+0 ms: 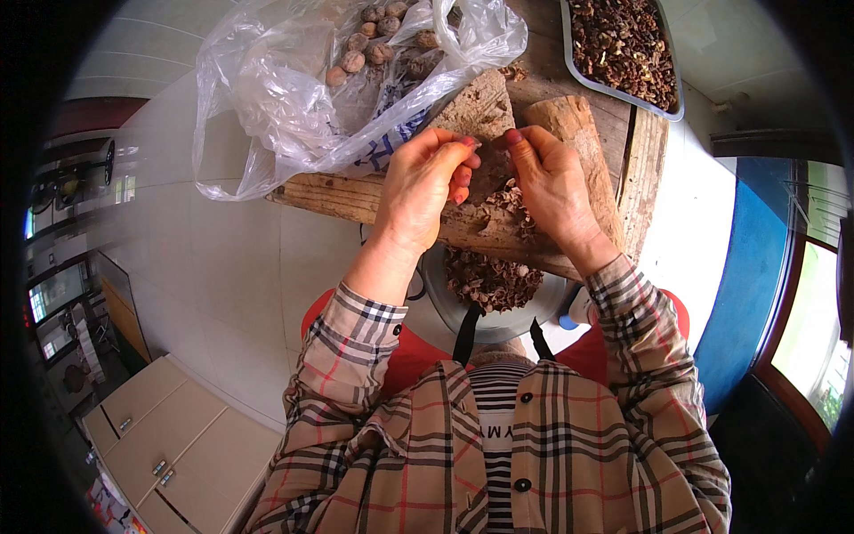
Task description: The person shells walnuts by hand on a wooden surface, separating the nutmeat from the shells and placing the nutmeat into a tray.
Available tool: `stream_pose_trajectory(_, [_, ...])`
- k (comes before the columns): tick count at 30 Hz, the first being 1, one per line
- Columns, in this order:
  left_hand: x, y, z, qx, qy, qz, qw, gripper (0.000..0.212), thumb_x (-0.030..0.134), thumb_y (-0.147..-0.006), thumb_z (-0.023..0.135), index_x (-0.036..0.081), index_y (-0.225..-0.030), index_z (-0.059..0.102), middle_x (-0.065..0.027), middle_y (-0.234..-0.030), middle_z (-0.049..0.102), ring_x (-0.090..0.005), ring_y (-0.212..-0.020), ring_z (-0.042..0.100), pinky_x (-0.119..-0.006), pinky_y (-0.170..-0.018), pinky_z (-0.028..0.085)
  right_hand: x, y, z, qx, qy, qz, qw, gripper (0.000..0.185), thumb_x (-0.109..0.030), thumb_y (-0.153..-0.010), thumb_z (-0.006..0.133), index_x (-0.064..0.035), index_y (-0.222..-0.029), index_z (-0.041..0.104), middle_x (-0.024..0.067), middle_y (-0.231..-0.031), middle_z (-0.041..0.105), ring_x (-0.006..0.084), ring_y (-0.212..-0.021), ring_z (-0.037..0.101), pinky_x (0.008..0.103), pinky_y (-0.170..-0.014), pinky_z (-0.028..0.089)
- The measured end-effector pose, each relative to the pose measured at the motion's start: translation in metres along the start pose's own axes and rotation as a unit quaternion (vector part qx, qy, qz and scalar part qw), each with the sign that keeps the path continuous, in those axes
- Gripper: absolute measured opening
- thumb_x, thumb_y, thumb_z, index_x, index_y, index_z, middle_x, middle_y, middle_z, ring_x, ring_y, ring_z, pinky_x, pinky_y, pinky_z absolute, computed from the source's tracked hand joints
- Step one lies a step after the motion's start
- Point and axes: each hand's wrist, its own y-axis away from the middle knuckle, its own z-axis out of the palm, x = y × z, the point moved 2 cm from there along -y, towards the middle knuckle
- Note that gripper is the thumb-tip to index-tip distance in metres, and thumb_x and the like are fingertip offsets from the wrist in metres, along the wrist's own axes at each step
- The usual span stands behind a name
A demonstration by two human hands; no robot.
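Note:
My left hand (421,177) is raised over the near side of a wooden table, thumb and fingertips pinched around what looks like a small walnut piece (476,143). Facing it, my right hand (552,177) has its thumb pressed to its curled fingers; whether it grips anything is too small to tell. A rough stone block (482,103) lies just beyond both hands. To its right is a wooden log (587,133), partly covered by the right hand. Broken walnut shells (510,200) lie between my hands. Several whole walnuts (379,53) rest in an open clear plastic bag (280,87) at the left.
A plastic tub (682,107) full of brown walnut pieces (620,53) stands at the table's (644,187) far right. Below the near edge, a metal basin (550,304) holds walnut shells (494,280). Beige cabinets (167,434) stand at the lower left.

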Motion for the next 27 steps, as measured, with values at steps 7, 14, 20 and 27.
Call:
stream_pose_trajectory(7, [-0.002,-0.001,0.001,-0.032,0.025,-0.026,0.999,0.018,0.019,-0.092,0.057,0.002,-0.09,0.06,-0.003,-0.076,0.06,-0.0063,-0.06,0.052,-0.02,-0.051,0.043,-0.007,0.009,0.011,-0.078,-0.133,-0.134,0.979,0.023,-0.009,-0.095,0.052,0.002,-0.115,0.055,0.0072,-0.09,0.065,0.0099,-0.08,0.059,0.0239,-0.072,0.049])
stream_pose_trajectory(14, [0.005,0.001,-0.006,-0.089,0.073,-0.009,0.993,0.027,0.007,-0.095,0.037,-0.006,-0.111,0.055,-0.018,-0.109,0.061,-0.0298,-0.099,0.062,-0.037,-0.087,0.052,-0.004,0.0,-0.008,-0.106,-0.229,0.101,0.962,0.016,-0.012,-0.094,0.053,0.0012,-0.103,0.056,0.0041,-0.084,0.061,0.0073,-0.069,0.055,0.0213,-0.059,0.046])
stream_pose_trajectory(20, [-0.007,-0.001,-0.004,-0.054,-0.177,0.107,0.977,0.033,-0.007,-0.09,0.032,-0.006,-0.114,0.054,-0.0164,-0.118,0.058,-0.0238,-0.108,0.058,-0.036,-0.092,0.05,-0.002,0.005,0.004,-0.131,-0.189,0.092,0.969,0.02,-0.015,-0.089,0.064,0.0014,-0.099,0.061,0.0023,-0.078,0.061,0.0057,-0.065,0.052,0.0207,-0.056,0.043])
stream_pose_trajectory(27, [-0.003,0.014,0.01,0.018,-0.432,0.219,0.875,0.031,-0.009,-0.086,0.042,-0.003,-0.111,0.059,-0.0163,-0.101,0.067,-0.0215,-0.095,0.065,-0.029,-0.083,0.049,0.007,0.005,0.009,-0.097,0.001,-0.024,0.995,0.018,-0.013,-0.09,0.062,0.0027,-0.098,0.062,0.004,-0.084,0.064,0.0079,-0.073,0.055,0.0227,-0.067,0.047])
